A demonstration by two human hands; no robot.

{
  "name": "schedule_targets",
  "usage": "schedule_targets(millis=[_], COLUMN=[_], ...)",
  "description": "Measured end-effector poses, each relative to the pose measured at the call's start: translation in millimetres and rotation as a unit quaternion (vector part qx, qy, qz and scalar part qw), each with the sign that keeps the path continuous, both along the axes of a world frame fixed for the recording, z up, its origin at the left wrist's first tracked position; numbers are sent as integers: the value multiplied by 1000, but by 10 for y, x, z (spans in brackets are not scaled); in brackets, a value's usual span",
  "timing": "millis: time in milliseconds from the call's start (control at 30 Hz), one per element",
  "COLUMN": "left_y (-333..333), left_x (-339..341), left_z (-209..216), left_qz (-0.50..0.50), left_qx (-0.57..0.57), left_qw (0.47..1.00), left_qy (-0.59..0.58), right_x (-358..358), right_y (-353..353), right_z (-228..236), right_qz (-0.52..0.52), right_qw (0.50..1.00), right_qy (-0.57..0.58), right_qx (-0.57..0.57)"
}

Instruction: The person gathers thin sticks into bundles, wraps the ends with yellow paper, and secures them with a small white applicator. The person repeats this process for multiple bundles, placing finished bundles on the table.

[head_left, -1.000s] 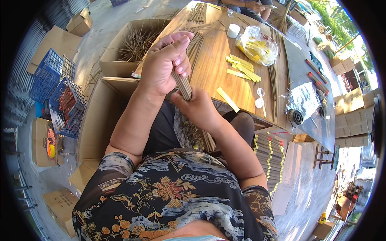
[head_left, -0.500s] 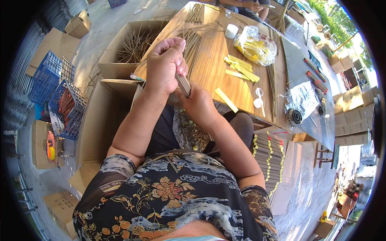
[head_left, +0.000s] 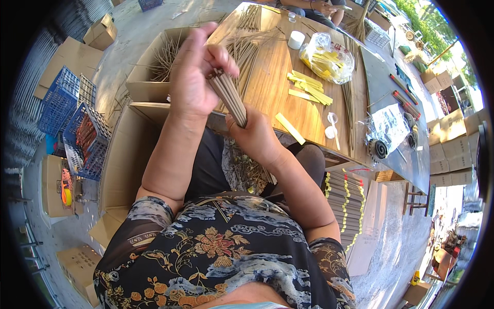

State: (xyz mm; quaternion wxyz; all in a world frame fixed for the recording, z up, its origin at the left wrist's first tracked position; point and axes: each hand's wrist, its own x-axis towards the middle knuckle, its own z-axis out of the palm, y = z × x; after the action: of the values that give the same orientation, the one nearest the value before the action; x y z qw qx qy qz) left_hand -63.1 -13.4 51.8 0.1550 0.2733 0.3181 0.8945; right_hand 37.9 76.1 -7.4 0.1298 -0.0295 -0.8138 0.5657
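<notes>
well, from my remote seat i see the bundle of brown sticks point(head_left: 229, 99) between the 2 hands, over the near edge of the wooden table point(head_left: 275, 69) as my view shows it. the right hand point(head_left: 256, 132) is wrapped around its lower end; the left hand point(head_left: 193, 77) is loose, fingers half spread beside the upper end, and i cannot tell whether it touches the sticks. to handle this well, i judge, the right grip should be snug and even, so the thin sticks lie parallel without snapping, while the left palm gives light support near the tips. the bundle's long axis runs aslant, its upper end pointing away from the patterned top point(head_left: 221, 242) and to the left. yellow strips point(head_left: 315, 94) lie farther right.
</notes>
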Motion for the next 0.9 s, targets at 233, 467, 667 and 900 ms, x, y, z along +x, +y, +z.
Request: schedule_targets(millis=[233, 467, 667, 900], left_y=[-2, -15, 66, 198], left_x=[285, 286, 320, 361], left_z=[-321, -217, -121, -220], left_qz=[43, -51, 10, 103], left_qx=[-31, -88, -139, -102], left_qw=[997, 992, 985, 987], left_qy=[48, -71, -100, -65], right_x=[-29, 23, 19, -39], right_y=[25, -49, -83, -14], right_z=[-48, -70, -42, -97], right_qz=[-97, 5, -42, -104], right_qw=[989, 998, 997, 975], right_qy=[37, 60, 28, 76], right_qx=[108, 19, 60, 180])
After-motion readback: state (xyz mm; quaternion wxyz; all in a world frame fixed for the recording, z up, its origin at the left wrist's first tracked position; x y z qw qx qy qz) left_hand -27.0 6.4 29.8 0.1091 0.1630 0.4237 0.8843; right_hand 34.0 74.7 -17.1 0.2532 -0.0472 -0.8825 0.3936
